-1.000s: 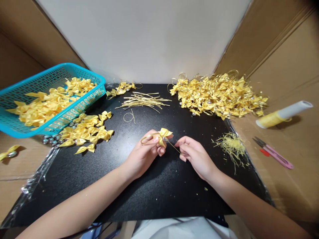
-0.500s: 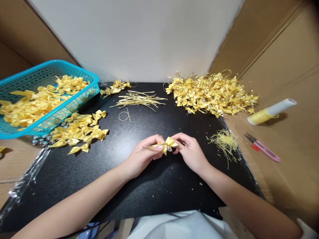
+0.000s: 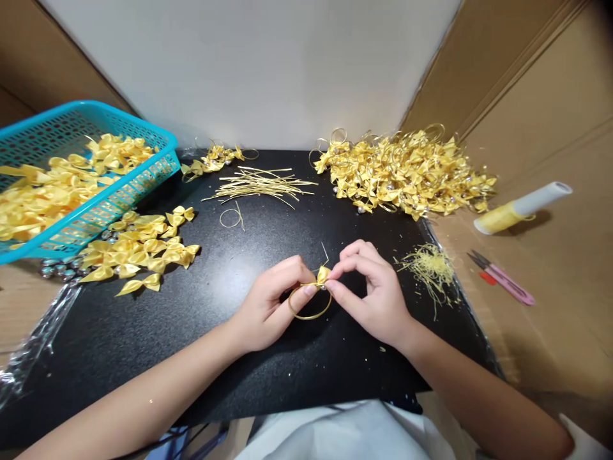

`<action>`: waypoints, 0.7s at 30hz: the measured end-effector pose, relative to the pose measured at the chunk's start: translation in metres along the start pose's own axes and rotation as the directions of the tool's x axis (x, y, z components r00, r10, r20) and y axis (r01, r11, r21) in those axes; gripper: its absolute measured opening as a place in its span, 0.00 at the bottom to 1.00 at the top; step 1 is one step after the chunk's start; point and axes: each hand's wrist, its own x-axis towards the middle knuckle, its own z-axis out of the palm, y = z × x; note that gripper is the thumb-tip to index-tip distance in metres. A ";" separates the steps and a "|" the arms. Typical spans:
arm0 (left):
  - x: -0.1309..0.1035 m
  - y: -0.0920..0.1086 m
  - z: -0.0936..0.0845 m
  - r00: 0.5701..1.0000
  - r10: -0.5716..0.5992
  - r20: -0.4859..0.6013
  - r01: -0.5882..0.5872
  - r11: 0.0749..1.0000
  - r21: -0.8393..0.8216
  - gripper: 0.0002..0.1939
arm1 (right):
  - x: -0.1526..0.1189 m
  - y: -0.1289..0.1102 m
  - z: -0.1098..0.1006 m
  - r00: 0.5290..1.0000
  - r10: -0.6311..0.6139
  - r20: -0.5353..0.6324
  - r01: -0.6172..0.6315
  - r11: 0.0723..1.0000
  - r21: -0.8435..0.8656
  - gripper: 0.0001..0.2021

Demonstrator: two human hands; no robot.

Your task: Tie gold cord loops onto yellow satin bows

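Over the front middle of the black table, a yellow ribbon bow point(image 3: 323, 275) is held between my two hands. My left hand point(image 3: 275, 300) pinches it from the left, with thumb and forefinger at its knot. A gold cord loop point(image 3: 310, 317) hangs below the bow, and a small silvery bell or bead shows at its centre, partly hidden by the fingertips. With thumb and forefinger, my right hand point(image 3: 371, 287) grips the bow's right side. A thin thread point(image 3: 325, 252) sticks up behind the bow.
To the left, a blue basket point(image 3: 167, 150) holds yellow bows; more bows point(image 3: 143, 246) and silvery beads point(image 3: 62, 268) lie beside it. Gold cords point(image 3: 261, 185) lie at the back. Finished-looking looped bows point(image 3: 402, 172) are heaped back right. Thread scraps point(image 3: 431, 268), pink snips point(image 3: 507, 281) and a thread tube point(image 3: 522, 207) are at right.
The bow has been turned, so its gold loop now hangs below my fingers and a thread end stands up. My right hand has changed its hold, its fingers now raised in a pinch.
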 end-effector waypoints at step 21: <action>0.000 -0.003 0.000 0.999 0.036 0.024 -0.038 0.994 0.101 0.06 | 0.006 0.000 -0.006 0.966 0.120 0.230 -0.138 0.988 0.062 0.05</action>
